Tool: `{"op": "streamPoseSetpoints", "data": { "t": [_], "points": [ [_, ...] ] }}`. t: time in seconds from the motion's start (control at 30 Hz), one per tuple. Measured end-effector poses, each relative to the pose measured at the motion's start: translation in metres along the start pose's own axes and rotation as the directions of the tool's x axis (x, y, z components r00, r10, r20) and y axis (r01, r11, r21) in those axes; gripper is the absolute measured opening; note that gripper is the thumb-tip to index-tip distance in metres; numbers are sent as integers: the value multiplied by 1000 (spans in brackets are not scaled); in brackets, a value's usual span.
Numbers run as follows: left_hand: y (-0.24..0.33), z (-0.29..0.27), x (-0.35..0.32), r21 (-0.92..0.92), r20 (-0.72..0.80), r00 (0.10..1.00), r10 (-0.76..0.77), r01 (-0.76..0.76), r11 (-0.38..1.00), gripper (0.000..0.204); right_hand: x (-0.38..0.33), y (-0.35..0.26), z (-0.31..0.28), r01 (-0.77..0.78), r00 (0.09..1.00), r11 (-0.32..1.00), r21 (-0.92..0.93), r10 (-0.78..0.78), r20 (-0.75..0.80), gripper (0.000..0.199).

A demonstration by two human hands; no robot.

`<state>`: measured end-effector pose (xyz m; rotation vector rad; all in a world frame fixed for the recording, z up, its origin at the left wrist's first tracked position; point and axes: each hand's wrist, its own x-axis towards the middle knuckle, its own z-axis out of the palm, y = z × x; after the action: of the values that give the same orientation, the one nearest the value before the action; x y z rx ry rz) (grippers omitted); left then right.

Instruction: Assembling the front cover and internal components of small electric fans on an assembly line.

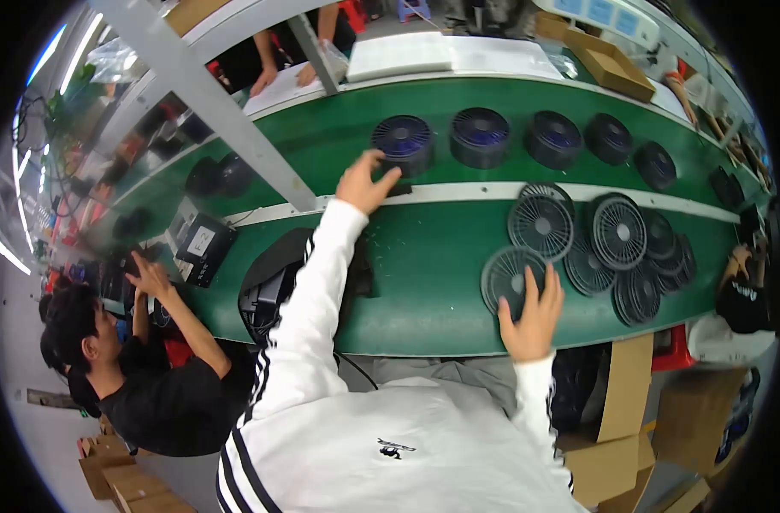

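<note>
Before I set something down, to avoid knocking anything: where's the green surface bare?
The widest bare patch of green surface lies between the dark item partly behind the left sleeve and the grille under the right hand. Another lies left of the black housings. It's crowded further right, with overlapping black grilles.

a long green table (424,316) split by a white rail (467,193) crosses a workshop with a pale post (231,120), bright strip lights (83,51) at left, grey floor (390,27) and cardboard boxes (599,470).
</note>
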<state>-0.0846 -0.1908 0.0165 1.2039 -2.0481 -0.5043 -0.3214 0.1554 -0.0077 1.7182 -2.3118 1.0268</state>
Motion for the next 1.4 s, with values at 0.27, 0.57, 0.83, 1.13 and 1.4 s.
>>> {"op": "streamPoseSetpoints", "data": {
  "t": [0.27, 0.57, 0.83, 1.13, 1.4],
  "points": [
    [-25, -151, -25, -118, -407, 911, 61, -119, 986, 19, -33, -8, -4, -77, 997, 957, -279, 72, -28, 62],
    [-263, -176, 60, 738, -336, 886, -320, 459, 495, 48, -28, -12, -4, -100, 995, 962, -252, 93, -40, 62],
    [-244, -190, 71, 709, -249, 928, -278, 370, 600, 49, -29, -20, -10, -136, 991, 958, -252, 137, -14, 69],
    [-106, -277, -100, -461, -420, 811, -407, 196, 866, 33, -12, -8, -34, 65, 970, 997, -38, -54, 238, 87],
    [100, -224, -220, -548, -158, 905, -395, 252, 798, 28, -13, 6, -37, 175, 916, 980, 100, -199, 347, 84]
  ]
}}
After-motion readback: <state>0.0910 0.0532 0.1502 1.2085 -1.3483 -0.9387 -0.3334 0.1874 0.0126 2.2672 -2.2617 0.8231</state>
